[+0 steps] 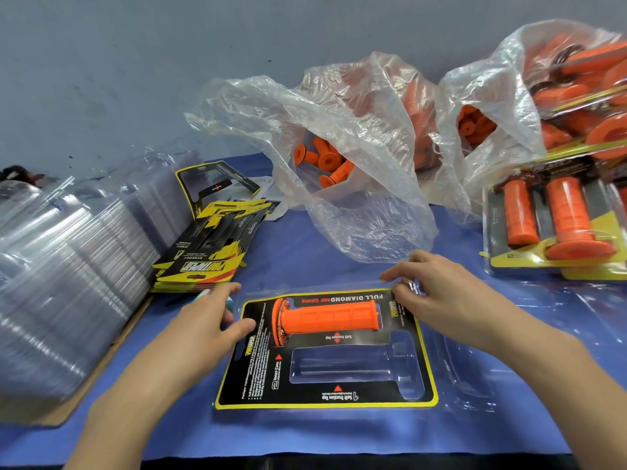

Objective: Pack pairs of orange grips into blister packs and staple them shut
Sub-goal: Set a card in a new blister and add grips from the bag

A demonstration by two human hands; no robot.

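An open blister pack with a black and yellow card lies on the blue mat in front of me. One orange grip sits in its upper cavity; the lower cavity holds nothing. My left hand rests on the pack's left edge, thumb on the card, fingers relaxed. My right hand pinches the clear plastic at the pack's upper right corner. The pack's clear lid half lies spread out to the right.
Clear bags of loose orange grips stand behind the pack. Finished packs pile up at the right. A stack of printed cards and stacks of clear blisters fill the left side.
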